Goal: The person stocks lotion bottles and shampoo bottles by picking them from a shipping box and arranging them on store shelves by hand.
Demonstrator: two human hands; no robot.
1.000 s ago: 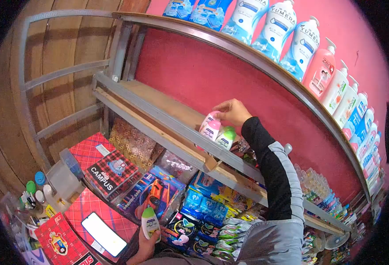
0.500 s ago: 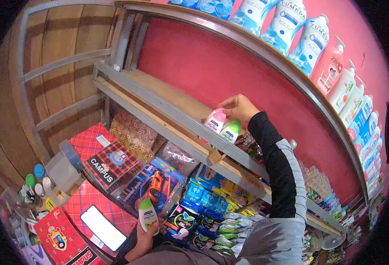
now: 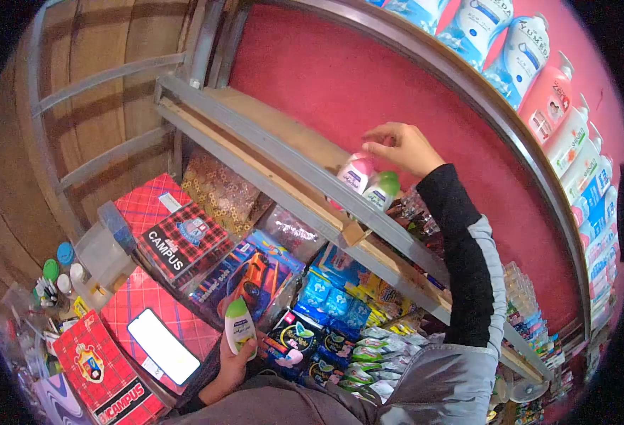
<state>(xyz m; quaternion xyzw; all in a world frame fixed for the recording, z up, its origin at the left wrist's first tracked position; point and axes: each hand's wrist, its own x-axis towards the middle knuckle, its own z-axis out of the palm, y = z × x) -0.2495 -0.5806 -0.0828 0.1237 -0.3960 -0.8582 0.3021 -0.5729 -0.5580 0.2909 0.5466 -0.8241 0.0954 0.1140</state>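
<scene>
My left hand (image 3: 232, 368) is wrapped round a white bottle with a green cap (image 3: 239, 327), held upright low in front of me. Above the middle shelf, my right hand (image 3: 405, 147) has its thumb and forefinger apart with nothing between them. Just below those fingers a white bottle with a pink cap (image 3: 354, 175) stands behind the shelf's metal rail. Beside it is another white bottle with a green cap (image 3: 381, 191), like the one in my left hand. The rail hides the lower part of both shelf bottles.
A metal rail (image 3: 255, 145) runs along the shelf front. Large pump bottles (image 3: 556, 92) line the upper shelf. Below lie red plaid notebooks (image 3: 92, 361), a lit phone (image 3: 163, 347), a drawing book (image 3: 252, 280) and several blue packs (image 3: 333, 297).
My right hand has let go of the pink-capped bottle and risen slightly off it. The left hand keeps its bottle in nearly the same place. The view has shifted a little.
</scene>
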